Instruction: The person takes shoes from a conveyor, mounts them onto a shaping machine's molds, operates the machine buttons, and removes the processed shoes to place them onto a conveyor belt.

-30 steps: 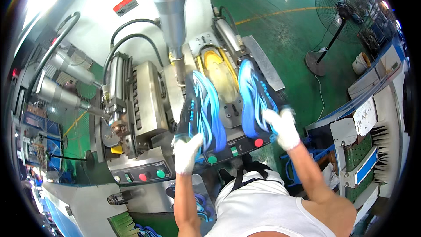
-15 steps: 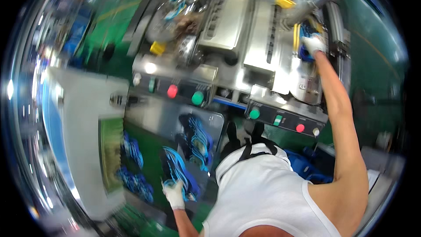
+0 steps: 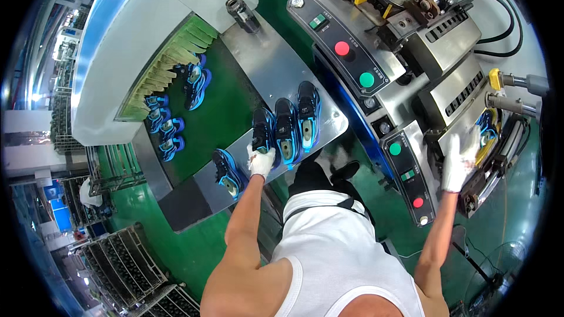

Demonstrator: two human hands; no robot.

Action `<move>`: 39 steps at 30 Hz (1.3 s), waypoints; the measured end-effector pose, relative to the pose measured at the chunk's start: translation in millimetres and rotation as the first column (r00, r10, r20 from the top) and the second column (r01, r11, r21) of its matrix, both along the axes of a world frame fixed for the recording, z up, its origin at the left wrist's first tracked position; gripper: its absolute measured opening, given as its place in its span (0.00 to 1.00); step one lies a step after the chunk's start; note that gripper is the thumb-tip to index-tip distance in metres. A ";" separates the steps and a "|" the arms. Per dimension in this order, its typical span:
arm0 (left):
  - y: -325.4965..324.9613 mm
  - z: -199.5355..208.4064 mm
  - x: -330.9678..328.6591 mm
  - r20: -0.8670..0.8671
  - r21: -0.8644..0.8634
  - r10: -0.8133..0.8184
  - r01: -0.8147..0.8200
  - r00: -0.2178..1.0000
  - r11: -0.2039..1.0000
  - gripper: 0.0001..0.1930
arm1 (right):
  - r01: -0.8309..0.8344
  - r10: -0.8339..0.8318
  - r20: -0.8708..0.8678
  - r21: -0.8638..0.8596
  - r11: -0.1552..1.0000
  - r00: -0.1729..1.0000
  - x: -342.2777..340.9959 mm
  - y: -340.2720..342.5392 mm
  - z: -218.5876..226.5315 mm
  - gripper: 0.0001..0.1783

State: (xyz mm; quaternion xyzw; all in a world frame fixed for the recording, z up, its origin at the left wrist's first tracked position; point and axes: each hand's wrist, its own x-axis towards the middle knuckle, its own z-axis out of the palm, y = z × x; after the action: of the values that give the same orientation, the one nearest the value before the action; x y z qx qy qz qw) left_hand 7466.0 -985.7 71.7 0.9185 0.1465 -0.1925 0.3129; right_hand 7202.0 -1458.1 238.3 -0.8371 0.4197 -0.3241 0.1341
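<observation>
The left hand (image 3: pixel 261 161) grips a shoe (image 3: pixel 264 128) at the counter's (image 3: pixel 330 118) near edge, long axis pointing away; the right hand (image 3: pixel 460 161), fingers extended, is farther, beside the machine (image 3: pixel 455 97).

A black shoe (image 3: pixel 263 127) with bright blue trim lies sole-down on the metal surface (image 3: pixel 276 58), toe pointing forward, heel hidden; a second shoe (image 3: pixel 487 123), dark and blue, sits partly hidden in the machine (image 3: pixel 449 97).
</observation>
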 end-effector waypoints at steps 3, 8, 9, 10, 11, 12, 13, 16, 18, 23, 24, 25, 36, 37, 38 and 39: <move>12.7 -25.3 -1.7 0.055 0.093 -0.035 0.030 0.998 0.995 0.42 | -0.291 0.320 -0.145 0.191 0.938 0.936 41.8 91.2 -34.2 0.47; 21.7 -33.6 1.4 0.133 -0.034 -0.104 0.109 0.986 0.993 0.41 | -0.102 0.141 -0.783 0.100 0.990 0.605 67.4 103.3 -114.0 0.52; 22.6 -19.9 2.0 0.087 -0.094 -0.057 0.065 0.995 0.993 0.40 | -0.079 0.141 -0.747 0.118 0.990 0.650 70.5 116.8 -107.5 0.52; 28.2 -29.6 6.6 0.064 -0.136 -0.063 0.071 0.996 0.988 0.41 | -0.060 0.140 -0.708 0.137 0.989 0.693 73.9 131.5 -102.1 0.52; 32.3 -29.5 9.0 0.035 -0.159 -0.077 0.082 0.996 0.984 0.42 | -0.158 0.257 -0.615 0.211 0.965 0.746 78.6 147.4 -98.2 0.53; 33.2 -28.9 9.3 0.008 -0.181 -0.083 0.083 0.996 0.980 0.42 | -0.269 0.376 -0.507 0.274 0.923 0.775 89.7 164.1 -95.7 0.53; 39.5 -31.7 6.0 -0.015 -0.191 -0.067 0.063 0.998 0.980 0.42 | -0.400 0.515 -0.363 0.346 0.848 0.777 118.2 197.8 -76.9 0.52; 53.8 -50.6 7.6 0.088 -0.231 -0.076 0.094 0.993 0.968 0.42 | -0.471 0.676 -0.142 0.614 0.633 0.723 190.5 294.4 -60.8 0.50; 58.3 -36.3 18.0 -0.015 -0.246 -0.123 0.116 0.992 0.962 0.41 | -0.478 0.687 -0.085 0.657 0.583 0.722 216.9 337.8 -97.7 0.51; 66.6 -53.3 24.6 0.013 -0.337 -0.203 0.195 0.979 0.921 0.38 | -0.363 0.568 -0.244 0.562 0.743 0.786 259.1 360.4 -199.8 0.51; 68.4 -53.3 23.9 0.158 -0.394 -0.162 0.212 0.974 0.894 0.36 | -0.350 0.604 -0.307 0.592 0.726 0.735 260.1 360.4 -190.4 0.51; 68.6 -55.5 27.9 0.185 -0.397 -0.201 0.260 0.962 0.880 0.33 | -0.331 0.636 -0.365 0.621 0.711 0.680 260.7 357.0 -180.7 0.51; 77.3 -104.1 26.5 0.253 -0.276 -0.176 0.245 0.951 0.929 0.38 | -0.342 0.503 0.146 0.883 0.322 0.852 241.8 341.3 -173.2 0.47; 78.8 -121.4 21.7 0.250 -0.329 -0.179 0.257 0.952 0.908 0.36 | -0.277 0.542 -0.007 0.854 0.441 0.840 244.2 349.1 -182.1 0.48; 88.2 -140.1 17.5 0.251 -0.371 -0.166 0.253 0.954 0.894 0.35 | -0.238 0.574 -0.150 0.804 0.544 0.805 253.1 363.2 -186.1 0.49; 67.4 -111.4 17.8 0.154 -0.356 -0.201 0.244 0.967 0.902 0.34 | -0.219 0.512 -0.265 0.678 0.701 0.817 246.7 365.2 -203.6 0.49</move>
State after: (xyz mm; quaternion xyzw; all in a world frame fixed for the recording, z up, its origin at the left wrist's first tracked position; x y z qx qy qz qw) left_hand 7483.8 -918.3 -39.7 0.8625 -0.0167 -0.1987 0.4651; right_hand 7448.7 -1093.0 34.7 -0.8632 0.3409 0.0615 0.3673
